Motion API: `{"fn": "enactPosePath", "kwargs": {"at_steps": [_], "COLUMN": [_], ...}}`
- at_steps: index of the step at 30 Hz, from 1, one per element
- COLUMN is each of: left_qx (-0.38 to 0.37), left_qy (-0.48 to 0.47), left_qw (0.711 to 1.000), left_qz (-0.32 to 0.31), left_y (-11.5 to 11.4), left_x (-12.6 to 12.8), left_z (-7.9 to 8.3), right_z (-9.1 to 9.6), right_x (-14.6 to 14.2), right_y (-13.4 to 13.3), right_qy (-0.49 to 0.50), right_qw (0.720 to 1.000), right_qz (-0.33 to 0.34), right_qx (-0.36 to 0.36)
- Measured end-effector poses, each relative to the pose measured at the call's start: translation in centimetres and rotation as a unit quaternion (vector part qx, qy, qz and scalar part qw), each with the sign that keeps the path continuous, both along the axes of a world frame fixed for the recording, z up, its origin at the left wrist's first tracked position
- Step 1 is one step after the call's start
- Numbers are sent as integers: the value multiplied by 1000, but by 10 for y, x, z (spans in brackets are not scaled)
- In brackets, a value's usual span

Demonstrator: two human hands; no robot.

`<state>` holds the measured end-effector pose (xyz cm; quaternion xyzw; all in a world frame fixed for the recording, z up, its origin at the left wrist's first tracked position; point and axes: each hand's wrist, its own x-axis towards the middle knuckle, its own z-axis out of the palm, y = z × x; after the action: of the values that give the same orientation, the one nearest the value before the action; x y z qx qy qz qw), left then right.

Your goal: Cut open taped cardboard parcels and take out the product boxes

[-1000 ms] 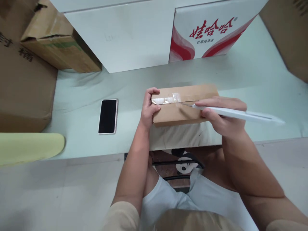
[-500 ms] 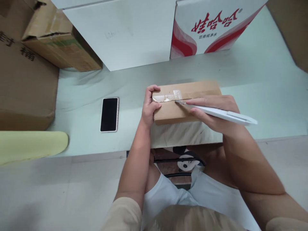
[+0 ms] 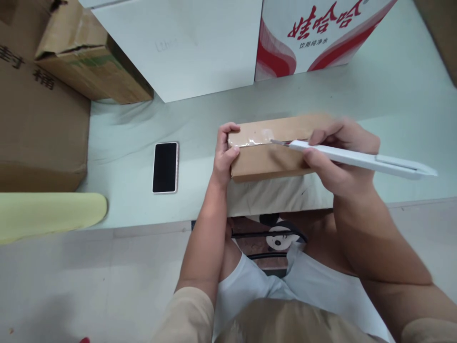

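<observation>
A small brown cardboard box [image 3: 266, 159] lies near the front edge of the pale green table [image 3: 200, 119], with clear tape [image 3: 255, 137] along its top seam. My left hand [image 3: 224, 155] is closed round the box's left end, thumb on top. My right hand [image 3: 337, 159] grips a long white utility knife [image 3: 360, 159]. Its blade tip [image 3: 276, 141] rests on the taped seam near the box's middle.
A black phone [image 3: 165, 167] lies face up left of the box. Behind stand a large white box [image 3: 185, 43] and a red-and-white printed carton [image 3: 321, 33]. Brown cartons [image 3: 39, 105] crowd the left side. A yellow pad [image 3: 46, 214] sits at the front left.
The blade first slid left along the tape, then drew back right a little. My right hand has lifted and shifted right. My left hand keeps its hold on the box's end.
</observation>
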<state>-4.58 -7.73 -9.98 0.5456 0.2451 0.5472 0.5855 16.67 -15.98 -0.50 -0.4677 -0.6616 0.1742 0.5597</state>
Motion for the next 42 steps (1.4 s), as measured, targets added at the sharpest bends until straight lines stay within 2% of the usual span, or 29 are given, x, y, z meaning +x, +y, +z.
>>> {"fn": "enactPosePath", "kwargs": {"at_steps": [5, 17, 23, 29, 34, 39, 42], "left_qx": [23, 2, -1, -4, 2, -7, -7], "left_qy": [16, 28, 24, 29, 31, 18, 7], "left_qw": [1000, 999, 999, 999, 999, 999, 1000], "left_qz": [8, 36, 42, 43, 38, 27, 22], "left_y": [1, 1, 3, 3, 2, 2, 4], "left_x": [-2, -1, -1, -3, -3, -2, -2], "left_z": [-2, 2, 0, 0, 2, 3, 0], "right_z": [3, 3, -1, -6, -4, 0, -11], "right_x": [0, -2, 3, 6, 8, 25, 42], "right_y": [-1, -2, -1, 0, -1, -6, -3], "right_qy": [-101, -165, -127, -147, -123, -81, -30], "right_qw": [995, 985, 991, 984, 988, 991, 990], "right_qz": [8, -22, -40, -102, -93, -102, -136], "right_qx": [-21, -53, -29, -17, -12, 16, 36]}}
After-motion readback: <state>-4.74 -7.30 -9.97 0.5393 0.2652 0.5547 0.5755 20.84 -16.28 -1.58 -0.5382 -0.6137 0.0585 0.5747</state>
